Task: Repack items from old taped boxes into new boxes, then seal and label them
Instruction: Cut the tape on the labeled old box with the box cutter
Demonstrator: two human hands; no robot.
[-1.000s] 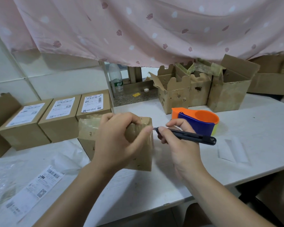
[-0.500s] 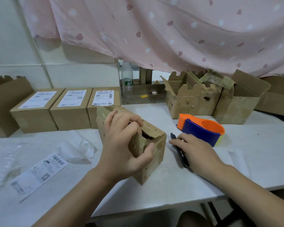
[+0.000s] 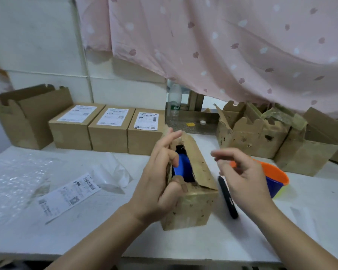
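An old taped cardboard box (image 3: 191,207) stands in the middle of the white table (image 3: 109,236), its top flaps pulled apart. A blue item (image 3: 181,168) shows inside the opening. My left hand (image 3: 160,180) grips the box's left flap and near corner, fingers reaching into the opening. My right hand (image 3: 242,174) hovers empty just right of the box, fingers loosely curled. A black utility knife (image 3: 227,197) lies on the table beneath that hand.
Three sealed labelled boxes (image 3: 107,129) sit at the back left beside an open empty box (image 3: 27,115). Torn old boxes (image 3: 261,135) crowd the back right. An orange-and-blue tape dispenser (image 3: 275,178) sits behind my right hand. A loose label (image 3: 70,195) and bubble wrap (image 3: 14,184) lie left.
My right hand set the knife down on the table and lifted off it. My left hand pulled the box's flaps open, and the blue item now shows inside.
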